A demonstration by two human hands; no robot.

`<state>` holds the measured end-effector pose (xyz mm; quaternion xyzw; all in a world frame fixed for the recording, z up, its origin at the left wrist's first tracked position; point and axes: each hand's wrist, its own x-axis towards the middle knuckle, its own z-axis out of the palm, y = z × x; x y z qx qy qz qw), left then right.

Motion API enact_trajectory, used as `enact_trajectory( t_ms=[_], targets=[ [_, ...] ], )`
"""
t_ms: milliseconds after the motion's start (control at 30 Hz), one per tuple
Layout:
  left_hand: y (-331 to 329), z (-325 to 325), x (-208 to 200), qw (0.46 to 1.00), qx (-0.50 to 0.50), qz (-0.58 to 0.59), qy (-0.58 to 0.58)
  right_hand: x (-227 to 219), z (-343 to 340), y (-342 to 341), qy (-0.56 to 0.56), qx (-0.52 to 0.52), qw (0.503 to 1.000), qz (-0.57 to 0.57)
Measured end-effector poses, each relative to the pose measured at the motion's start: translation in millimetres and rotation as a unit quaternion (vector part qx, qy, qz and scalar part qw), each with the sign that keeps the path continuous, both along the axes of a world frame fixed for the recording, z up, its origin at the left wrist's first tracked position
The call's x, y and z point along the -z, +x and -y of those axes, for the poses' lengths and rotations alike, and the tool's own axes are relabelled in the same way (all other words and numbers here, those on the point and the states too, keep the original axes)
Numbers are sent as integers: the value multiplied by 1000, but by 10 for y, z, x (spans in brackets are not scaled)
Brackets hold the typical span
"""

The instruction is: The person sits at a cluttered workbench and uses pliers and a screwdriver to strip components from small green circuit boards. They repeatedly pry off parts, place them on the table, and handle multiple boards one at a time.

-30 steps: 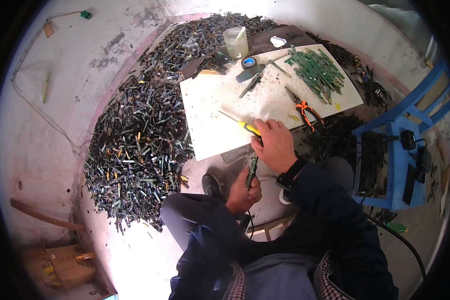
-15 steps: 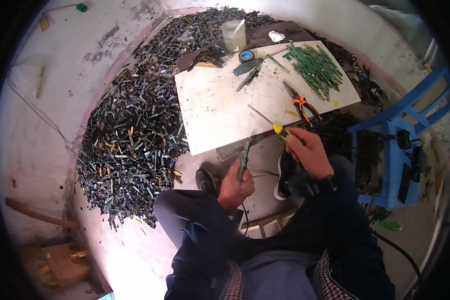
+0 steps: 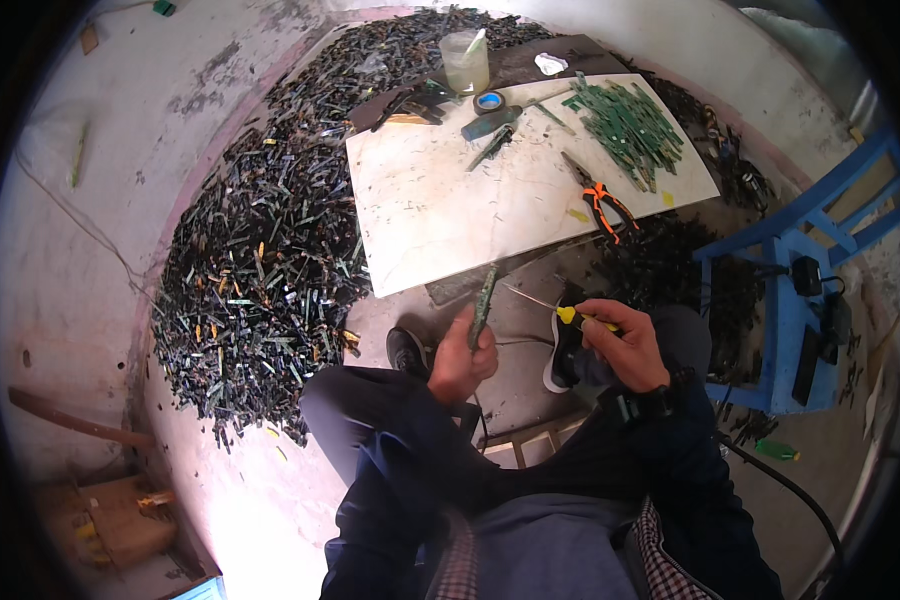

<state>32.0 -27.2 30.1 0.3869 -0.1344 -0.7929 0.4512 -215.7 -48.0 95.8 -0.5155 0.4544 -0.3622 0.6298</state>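
My left hand [image 3: 459, 358] is closed around the lower end of a narrow green circuit board strip [image 3: 485, 300], which stands up from the fist, tilted slightly right. In my right hand [image 3: 630, 348] is a thin-shafted screwdriver [image 3: 567, 314] with a yellow and black handle. Its shaft points left, and the tip is a short way right of the strip, apart from it. Both hands are above my lap, in front of a white board [image 3: 420, 215]. On that board, beyond my right hand, lie orange and black pliers [image 3: 608, 208].
Green strips [image 3: 630, 135] are heaped on the board's far right. A tape roll [image 3: 489, 102] and a cloudy plastic cup [image 3: 466, 66] stand at the back. A large scrap heap [image 3: 260, 270] spreads over the floor at left. A blue chair [image 3: 792, 330] stands at right.
My right hand has turned and come down slightly, so the screwdriver's tip has dropped from over the board to beside the strip. My left hand has shifted slightly left with the strip.
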Motion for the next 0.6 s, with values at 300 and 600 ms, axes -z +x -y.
enact_trajectory(
  t_ms=[300, 600],
  targets=[
    [-35, 17, -5, 999, 21, 26, 9, 57, 33, -1, 40, 9, 999, 25],
    [-25, 1, 12, 999, 17, 41, -9, 48, 58, 14, 131, 15, 989, 72]
  ],
)
